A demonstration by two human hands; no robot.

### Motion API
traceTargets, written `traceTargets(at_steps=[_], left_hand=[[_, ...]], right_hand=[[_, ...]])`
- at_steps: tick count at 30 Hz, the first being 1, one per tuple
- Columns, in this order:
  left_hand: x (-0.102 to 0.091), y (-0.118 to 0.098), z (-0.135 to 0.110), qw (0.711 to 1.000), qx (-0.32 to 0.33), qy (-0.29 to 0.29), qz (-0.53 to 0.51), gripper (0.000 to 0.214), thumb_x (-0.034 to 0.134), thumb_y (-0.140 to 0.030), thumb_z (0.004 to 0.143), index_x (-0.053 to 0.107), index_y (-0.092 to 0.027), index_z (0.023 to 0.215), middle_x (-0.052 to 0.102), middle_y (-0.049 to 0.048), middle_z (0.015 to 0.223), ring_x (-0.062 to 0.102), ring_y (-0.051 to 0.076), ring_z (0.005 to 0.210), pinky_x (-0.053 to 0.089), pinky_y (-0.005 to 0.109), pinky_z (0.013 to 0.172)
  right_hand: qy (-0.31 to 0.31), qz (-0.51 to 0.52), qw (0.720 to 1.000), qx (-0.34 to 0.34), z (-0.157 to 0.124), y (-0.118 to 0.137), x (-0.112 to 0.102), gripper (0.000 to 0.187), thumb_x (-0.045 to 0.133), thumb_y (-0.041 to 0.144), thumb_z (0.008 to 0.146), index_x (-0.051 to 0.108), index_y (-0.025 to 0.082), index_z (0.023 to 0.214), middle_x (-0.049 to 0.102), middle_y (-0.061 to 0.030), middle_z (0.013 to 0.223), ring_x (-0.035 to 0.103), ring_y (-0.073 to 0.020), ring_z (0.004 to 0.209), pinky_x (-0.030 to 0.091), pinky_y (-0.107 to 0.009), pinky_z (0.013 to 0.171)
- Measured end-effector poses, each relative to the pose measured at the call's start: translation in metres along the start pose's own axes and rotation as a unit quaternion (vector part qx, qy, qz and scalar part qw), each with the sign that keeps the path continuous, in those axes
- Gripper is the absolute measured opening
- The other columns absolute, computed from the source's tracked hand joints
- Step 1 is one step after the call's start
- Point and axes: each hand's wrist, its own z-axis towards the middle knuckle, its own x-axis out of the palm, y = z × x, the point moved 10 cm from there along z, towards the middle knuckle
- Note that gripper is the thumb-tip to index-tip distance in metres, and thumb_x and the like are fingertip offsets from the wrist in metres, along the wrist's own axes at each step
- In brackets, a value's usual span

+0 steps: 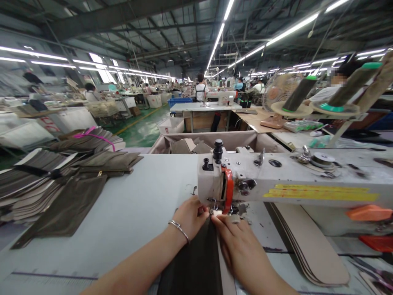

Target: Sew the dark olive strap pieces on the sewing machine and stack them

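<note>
A long dark fabric strip (196,262) with a pale edge along its right side runs from the near table edge up to the needle area of a white sewing machine (254,176). My left hand (188,217), with a bracelet at the wrist, pinches the strip's far end just left of the presser foot. My right hand (239,235) grips the pale edge, its fingers pressed together close to the foot. An orange guard (228,190) stands above the fingertips. The needle's point and the fabric under the foot are hidden.
Bundled fabric pieces (33,180) and a dark pouch-like piece (67,205) lie left. Pale rounded panels (319,241) are stacked beneath the machine arm, with scissors (371,272) nearby. Behind stand a fabric-lined bin (267,143), thread cones (301,94) and a fan (278,92). Other people sit farther off.
</note>
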Motion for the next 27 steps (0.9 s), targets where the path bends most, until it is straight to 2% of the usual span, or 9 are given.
traceTargets(at_steps=[2, 5, 7, 9, 13, 20, 22, 24, 27], left_hand=[[-0.001, -0.012, -0.011, 0.998, 0.042, 0.004, 0.038, 0.014, 0.057, -0.009, 0.081, 0.065, -0.019, 0.086, 0.065, 0.0027, 0.097, 0.059, 0.02, 0.092, 0.047, 0.032, 0.085], [0.007, -0.036, -0.034, 0.984, 0.124, 0.043, 0.118, 0.022, 0.055, -0.01, 0.088, 0.063, -0.019, 0.106, 0.063, 0.0048, 0.114, 0.054, 0.024, 0.112, 0.042, 0.04, 0.101], [0.01, -0.043, -0.045, 0.977, 0.142, 0.062, 0.145, 0.03, 0.053, -0.011, 0.09, 0.058, -0.017, 0.119, 0.06, 0.0063, 0.124, 0.051, 0.024, 0.119, 0.039, 0.041, 0.107], [0.01, -0.044, -0.049, 0.976, 0.139, 0.068, 0.155, 0.032, 0.052, -0.013, 0.092, 0.055, -0.017, 0.124, 0.057, 0.0063, 0.13, 0.048, 0.023, 0.124, 0.036, 0.04, 0.11], [0.011, -0.04, -0.045, 0.975, 0.132, 0.082, 0.161, 0.028, 0.049, -0.015, 0.094, 0.055, -0.018, 0.122, 0.058, 0.0055, 0.13, 0.049, 0.021, 0.125, 0.036, 0.039, 0.112], [0.015, -0.042, -0.046, 0.965, 0.169, 0.06, 0.193, 0.025, 0.049, -0.014, 0.094, 0.059, -0.016, 0.117, 0.061, 0.0052, 0.126, 0.051, 0.02, 0.123, 0.037, 0.037, 0.112], [0.013, -0.047, -0.054, 0.953, 0.198, 0.043, 0.224, 0.028, 0.048, -0.014, 0.095, 0.057, -0.015, 0.121, 0.06, 0.0064, 0.129, 0.049, 0.021, 0.126, 0.036, 0.038, 0.113], [0.013, -0.05, -0.067, 0.941, 0.223, 0.039, 0.253, 0.034, 0.048, -0.022, 0.096, 0.052, -0.013, 0.128, 0.054, 0.0096, 0.136, 0.046, 0.024, 0.13, 0.037, 0.041, 0.112], [0.018, -0.056, -0.096, 0.923, 0.29, 0.049, 0.246, 0.038, 0.051, -0.032, 0.096, 0.051, -0.015, 0.13, 0.053, 0.0099, 0.137, 0.049, 0.025, 0.127, 0.041, 0.04, 0.109]], right_hand=[[-0.004, 0.006, 1.0, -0.004, -0.001, 0.0, -0.001, 0.048, 0.048, 0.008, 0.088, 0.047, 0.02, 0.134, 0.054, -0.0067, 0.128, 0.049, -0.0249, 0.108, 0.042, -0.043, 0.094], [-0.006, 0.015, 1.0, -0.007, -0.002, 0.001, -0.002, 0.047, 0.05, 0.009, 0.087, 0.049, 0.023, 0.132, 0.056, -0.0054, 0.126, 0.051, -0.0247, 0.106, 0.043, -0.042, 0.091], [-0.008, 0.016, 1.0, -0.001, -0.002, 0.0, -0.003, 0.049, 0.05, 0.007, 0.085, 0.049, 0.024, 0.131, 0.057, -0.0049, 0.123, 0.051, -0.0251, 0.105, 0.044, -0.043, 0.09], [-0.014, 0.012, 1.0, 0.005, -0.002, 0.0, -0.005, 0.049, 0.049, 0.006, 0.084, 0.05, 0.024, 0.13, 0.058, -0.005, 0.121, 0.051, -0.0254, 0.104, 0.044, -0.044, 0.089], [-0.023, 0.001, 1.0, 0.003, -0.002, 0.001, -0.006, 0.049, 0.046, 0.006, 0.084, 0.05, 0.022, 0.13, 0.059, -0.0053, 0.12, 0.052, -0.0254, 0.103, 0.044, -0.045, 0.088], [-0.027, 0.022, 0.999, -0.003, -0.004, 0.001, -0.009, 0.046, 0.046, 0.01, 0.086, 0.052, 0.023, 0.129, 0.058, -0.0049, 0.12, 0.052, -0.0246, 0.104, 0.045, -0.043, 0.088], [-0.032, 0.027, 0.999, -0.004, -0.005, 0.002, -0.011, 0.046, 0.045, 0.01, 0.086, 0.052, 0.023, 0.129, 0.059, -0.0042, 0.12, 0.052, -0.0242, 0.104, 0.046, -0.042, 0.088], [-0.04, 0.022, 0.999, -0.006, -0.006, 0.002, -0.011, 0.047, 0.045, 0.009, 0.085, 0.052, 0.023, 0.129, 0.059, -0.004, 0.12, 0.052, -0.0242, 0.103, 0.046, -0.042, 0.087], [-0.045, 0.004, 0.999, -0.012, -0.007, 0.002, -0.008, 0.045, 0.045, 0.011, 0.086, 0.052, 0.022, 0.129, 0.06, -0.0051, 0.119, 0.053, -0.0252, 0.103, 0.046, -0.043, 0.087]])
